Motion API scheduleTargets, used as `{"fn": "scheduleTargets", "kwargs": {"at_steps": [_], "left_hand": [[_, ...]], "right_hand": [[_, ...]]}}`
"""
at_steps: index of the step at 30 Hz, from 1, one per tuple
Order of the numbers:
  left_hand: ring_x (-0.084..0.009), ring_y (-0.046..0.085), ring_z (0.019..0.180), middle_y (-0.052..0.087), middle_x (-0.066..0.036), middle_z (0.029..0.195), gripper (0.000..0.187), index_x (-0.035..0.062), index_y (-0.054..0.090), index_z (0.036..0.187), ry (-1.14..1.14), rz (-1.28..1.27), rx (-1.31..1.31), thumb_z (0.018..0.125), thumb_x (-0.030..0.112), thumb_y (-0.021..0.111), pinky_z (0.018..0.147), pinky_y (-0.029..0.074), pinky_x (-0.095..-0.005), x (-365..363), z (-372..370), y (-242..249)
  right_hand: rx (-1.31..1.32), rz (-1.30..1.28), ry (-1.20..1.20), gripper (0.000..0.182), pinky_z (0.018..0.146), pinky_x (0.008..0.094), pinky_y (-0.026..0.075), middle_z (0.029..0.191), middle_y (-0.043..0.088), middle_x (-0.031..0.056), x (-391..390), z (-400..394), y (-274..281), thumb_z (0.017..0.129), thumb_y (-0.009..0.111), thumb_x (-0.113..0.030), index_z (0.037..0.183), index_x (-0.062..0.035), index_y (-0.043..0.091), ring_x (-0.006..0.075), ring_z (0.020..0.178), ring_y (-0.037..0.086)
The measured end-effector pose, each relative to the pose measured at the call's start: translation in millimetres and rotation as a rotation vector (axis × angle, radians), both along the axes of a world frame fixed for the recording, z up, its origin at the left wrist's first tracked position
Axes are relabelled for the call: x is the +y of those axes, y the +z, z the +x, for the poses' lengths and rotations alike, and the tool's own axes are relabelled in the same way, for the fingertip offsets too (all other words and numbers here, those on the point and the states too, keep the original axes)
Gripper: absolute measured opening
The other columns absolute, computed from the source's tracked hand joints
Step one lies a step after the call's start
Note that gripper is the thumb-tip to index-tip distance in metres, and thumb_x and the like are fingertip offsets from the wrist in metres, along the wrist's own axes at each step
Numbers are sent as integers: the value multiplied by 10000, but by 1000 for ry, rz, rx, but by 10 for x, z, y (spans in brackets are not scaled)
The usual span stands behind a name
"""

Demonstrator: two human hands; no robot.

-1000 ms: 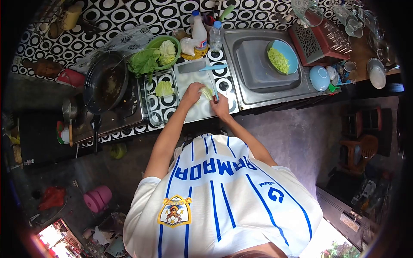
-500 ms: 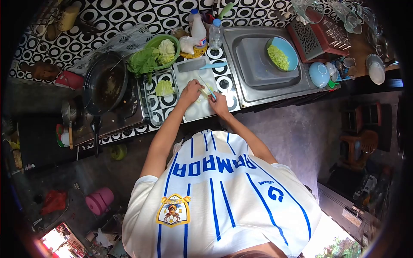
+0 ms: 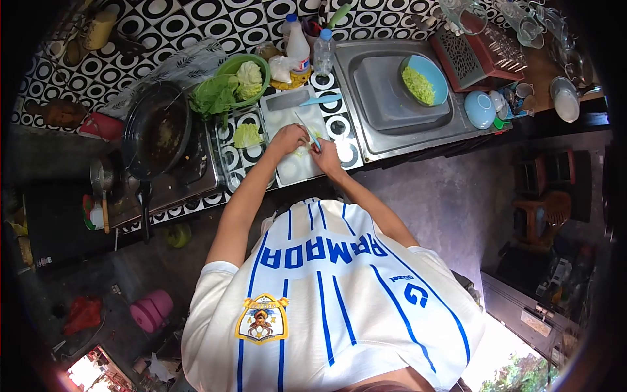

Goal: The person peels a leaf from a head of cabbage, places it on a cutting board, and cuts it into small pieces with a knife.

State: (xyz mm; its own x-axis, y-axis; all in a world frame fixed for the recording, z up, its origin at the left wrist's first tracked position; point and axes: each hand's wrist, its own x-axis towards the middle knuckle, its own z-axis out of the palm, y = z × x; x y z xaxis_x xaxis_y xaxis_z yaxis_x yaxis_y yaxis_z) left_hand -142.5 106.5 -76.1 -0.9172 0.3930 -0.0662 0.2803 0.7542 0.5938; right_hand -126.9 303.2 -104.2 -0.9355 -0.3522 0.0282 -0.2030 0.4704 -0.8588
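Observation:
My right hand [image 3: 326, 157] is closed round the blue handle of a knife [image 3: 307, 128], its thin blade pointing away and to the left. Beside the blade, my left hand [image 3: 288, 140] has curled fingers pressing pale green cabbage [image 3: 309, 144] against the white cutting board [image 3: 294, 171]; its fingers partly hide the piece. Small cut bits lie on the board near both hands. Across the board's far end rests a broad-bladed knife with a blue handle [image 3: 321, 100]. Left of the board, a loose cabbage leaf [image 3: 247, 136] lies over a clear glass tray [image 3: 228, 157].
A green basket [image 3: 266, 68] holds cabbage and leafy greens. At left, a black wok [image 3: 157, 134] sits on the stove. Bottles [image 3: 298, 46] stand behind the board. On the sink [image 3: 366, 140], a blue bowl [image 3: 442, 75] holds shredded cabbage; a dish rack [image 3: 460, 62] stands beyond.
My right hand and the knife have shifted slightly left, closer to my left hand. My left hand stays on the cabbage. The whole view has tilted a little.

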Motion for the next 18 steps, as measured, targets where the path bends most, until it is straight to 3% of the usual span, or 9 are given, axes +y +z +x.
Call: {"fn": "scheduleTargets", "kwargs": {"at_steps": [2,5,11,14,18], "left_hand": [[-296,646,1030,704,-73,1027,197,98,734,923,40,10,50,734,106,788,902,527,-407,-44,58,-28],[-311,658,975,703,-87,962,174,96,730,917,116,51,161,757,141,783,864,531,-414,-166,165,-141],[-330,653,951,676,-118,927,245,78,713,952,348,12,-48,744,172,801,843,526,-420,-243,259,-103],[-336,658,930,674,-138,925,253,58,709,954,379,5,3,724,112,798,834,529,-424,-180,280,-81],[-327,679,917,685,-153,934,308,47,716,997,298,66,94,698,41,787,819,537,-414,-327,236,-322]], "right_hand": [[0,-19,6,210,638,435,495,692,611,232,-53,-37,-28,736,757,-33,738,5,550,436,710,628],[115,-63,15,195,622,406,503,669,622,193,-134,-112,-161,754,753,-61,767,16,575,362,640,639],[-19,38,-95,278,590,419,486,632,602,203,-61,-97,212,834,729,-186,747,14,556,356,590,627],[-42,115,-118,372,574,450,464,593,570,200,64,-22,135,909,680,-315,775,11,561,381,559,600],[-132,59,-88,402,633,487,467,676,600,247,157,250,89,1013,525,-336,833,21,567,436,663,618]]}}
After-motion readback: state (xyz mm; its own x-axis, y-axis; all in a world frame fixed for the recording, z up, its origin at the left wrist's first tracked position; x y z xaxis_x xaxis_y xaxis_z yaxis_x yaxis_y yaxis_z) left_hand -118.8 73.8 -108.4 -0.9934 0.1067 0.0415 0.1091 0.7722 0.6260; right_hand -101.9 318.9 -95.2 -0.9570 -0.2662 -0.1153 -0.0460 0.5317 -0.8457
